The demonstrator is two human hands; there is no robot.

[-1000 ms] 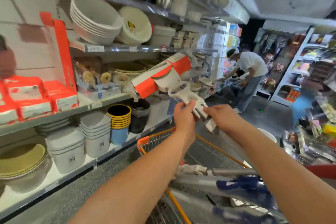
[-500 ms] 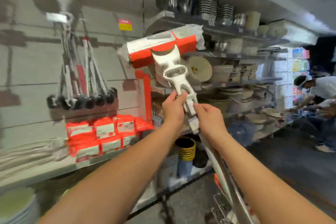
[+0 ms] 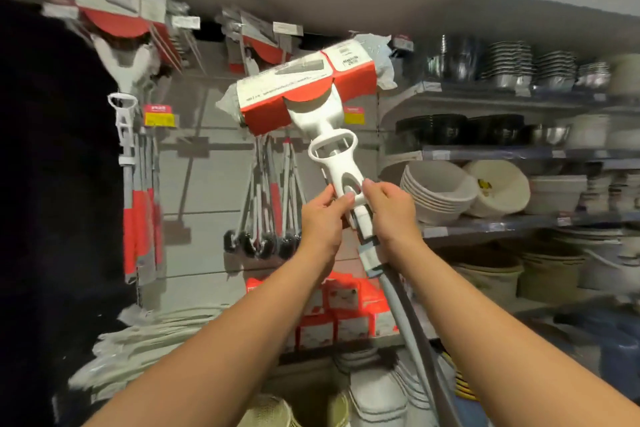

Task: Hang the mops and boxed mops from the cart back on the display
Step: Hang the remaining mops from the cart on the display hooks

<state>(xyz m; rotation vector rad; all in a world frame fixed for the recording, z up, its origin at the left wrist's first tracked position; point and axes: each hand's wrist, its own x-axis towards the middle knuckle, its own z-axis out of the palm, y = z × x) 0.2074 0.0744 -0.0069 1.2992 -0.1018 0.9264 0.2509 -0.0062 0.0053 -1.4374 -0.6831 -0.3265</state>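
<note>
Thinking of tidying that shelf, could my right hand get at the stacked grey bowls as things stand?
Probably not yet: the right hand grips the mop, though nothing stands between it and the stacked grey bowls.

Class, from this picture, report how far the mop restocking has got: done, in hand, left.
Done: mops hang on the display wall, though who hung them is unclear. In hand: left hand and right hand grip a wrapped mop, head raised toward the display. Left: hanging it; the cart is out of view.
</note>
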